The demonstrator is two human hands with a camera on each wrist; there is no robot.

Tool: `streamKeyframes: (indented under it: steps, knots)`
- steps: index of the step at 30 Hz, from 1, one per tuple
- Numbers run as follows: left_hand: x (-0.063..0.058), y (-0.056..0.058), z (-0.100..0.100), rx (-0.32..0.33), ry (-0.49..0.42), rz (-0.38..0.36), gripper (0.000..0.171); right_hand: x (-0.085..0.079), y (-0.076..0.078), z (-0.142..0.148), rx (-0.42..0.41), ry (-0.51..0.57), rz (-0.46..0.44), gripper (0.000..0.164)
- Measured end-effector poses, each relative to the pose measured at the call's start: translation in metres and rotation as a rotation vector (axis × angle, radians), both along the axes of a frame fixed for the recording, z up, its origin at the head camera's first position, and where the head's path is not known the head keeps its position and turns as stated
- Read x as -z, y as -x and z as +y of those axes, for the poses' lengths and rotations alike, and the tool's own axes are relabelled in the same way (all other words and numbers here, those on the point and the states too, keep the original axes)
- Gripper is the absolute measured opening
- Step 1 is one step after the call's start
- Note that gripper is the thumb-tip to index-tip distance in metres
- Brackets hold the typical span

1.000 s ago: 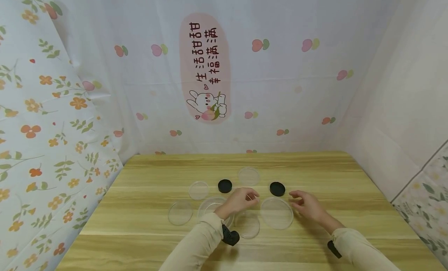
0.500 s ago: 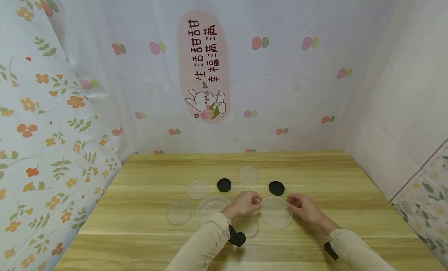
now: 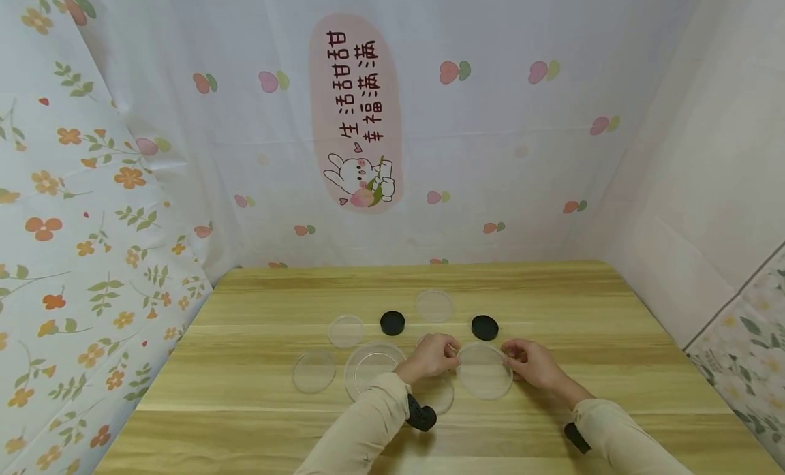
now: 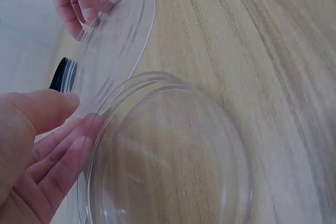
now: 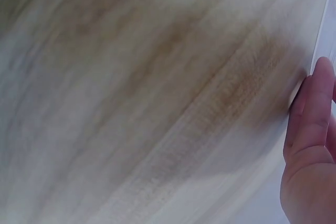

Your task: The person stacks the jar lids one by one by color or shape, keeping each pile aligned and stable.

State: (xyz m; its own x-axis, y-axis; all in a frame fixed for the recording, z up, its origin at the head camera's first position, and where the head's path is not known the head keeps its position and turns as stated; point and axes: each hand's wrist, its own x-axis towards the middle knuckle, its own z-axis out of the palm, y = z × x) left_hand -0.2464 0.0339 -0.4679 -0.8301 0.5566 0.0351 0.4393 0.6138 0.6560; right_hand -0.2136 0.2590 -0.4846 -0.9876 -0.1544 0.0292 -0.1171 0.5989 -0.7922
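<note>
While the left hand (image 3: 431, 356) and right hand (image 3: 535, 367) are pinching opposite edges of the large clear dish (image 3: 484, 374) between them, uneven pressure could be tipping its slick rim loose; just beyond, a black disc (image 3: 484, 328) is lying within easy knocking reach.

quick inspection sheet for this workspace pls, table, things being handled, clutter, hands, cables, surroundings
surface: wood-grain table, no spill seen
job's things: large clear disc between the hands; other clear round pieces nearby; left black disc and right black disc farther back
clutter: nothing seen beyond these
left hand: at the disc's left edge, contact unclear
right hand: touching the rim opposite, grip unclear
cables: nothing certain; dark line at right could be a seam
surroundings: patterned wall cloth behind, floral cloth at left
</note>
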Motion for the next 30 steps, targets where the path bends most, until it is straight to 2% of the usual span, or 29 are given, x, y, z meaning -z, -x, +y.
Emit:
streamKeyframes:
  steps: [5, 14, 23, 30]
  knots:
    - [0.0008, 0.0007, 0.0015, -0.014, -0.037, -0.016, 0.019, -0.0005, 0.0008, 0.0018, -0.022, 0.042, -0.031, 0.021]
    - [-0.0005, -0.0011, 0.0025, -0.054, -0.128, -0.085, 0.015, -0.0024, 0.0005, 0.0016, 0.017, 0.088, -0.082, 0.020]
    - [0.0012, -0.0047, 0.0050, -0.081, -0.159, -0.061, 0.016, -0.0058, -0.0037, -0.0009, 0.064, 0.078, -0.104, 0.018]
    - [0.0018, -0.0057, 0.0036, -0.104, -0.181, -0.026, 0.016, -0.0076, -0.0047, -0.0023, 0.087, 0.112, -0.126, 0.019]
